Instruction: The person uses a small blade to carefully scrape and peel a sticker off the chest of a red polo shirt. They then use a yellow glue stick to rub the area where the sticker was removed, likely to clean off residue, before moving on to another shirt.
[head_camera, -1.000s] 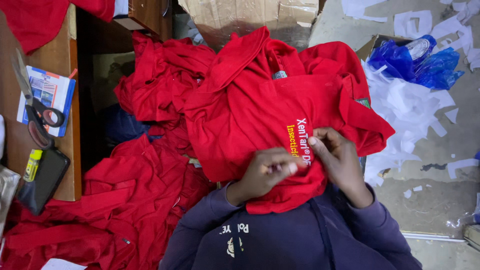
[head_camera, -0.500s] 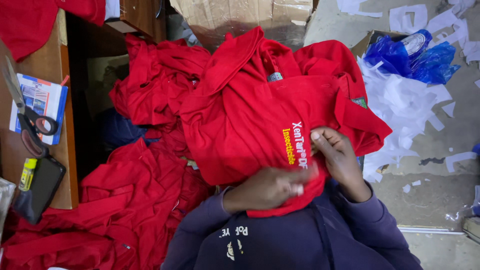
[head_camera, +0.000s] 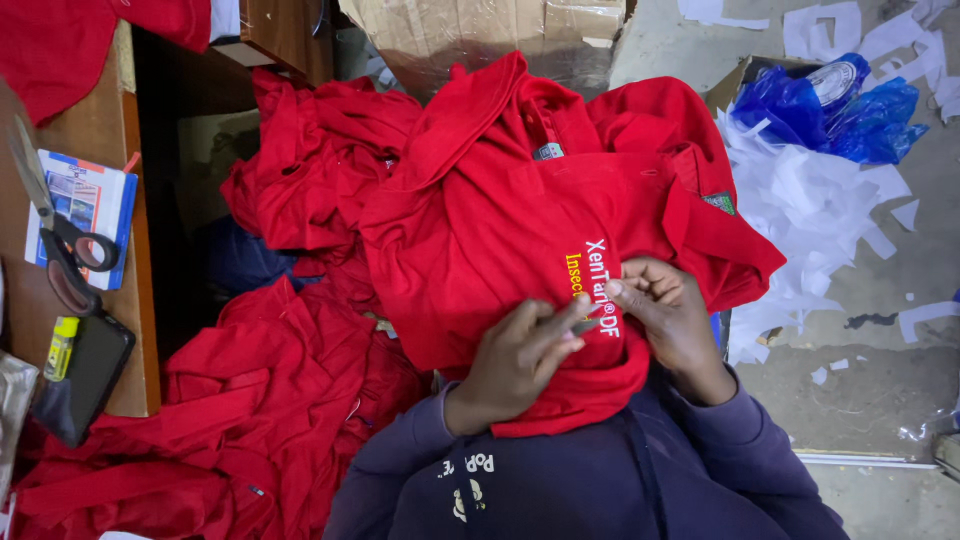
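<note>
Both hands are down on the red shirt (head_camera: 480, 230), which lies draped over the person's lap with the printed chest logo (head_camera: 592, 285) turned up, on top of a heap of more red garments (head_camera: 290, 400). The risk, as I judge it: the cloth is bunched and loose, so a tug at the print could drag the whole shirt off the lap into the heap, or stretch and crease the logo. The left hand (head_camera: 515, 365) lies flat across the fold just below the print, fingers extended and close together, something thin and pale at the fingertips; I cannot tell what it is. The right hand (head_camera: 665, 315) is curled, fingertips pinching the fabric at the logo's edge. Scissors (head_camera: 60, 250) rest on the desk (head_camera: 100, 150) at the left, well apart, and white paper scraps (head_camera: 800, 220) litter the floor on the right.
</note>
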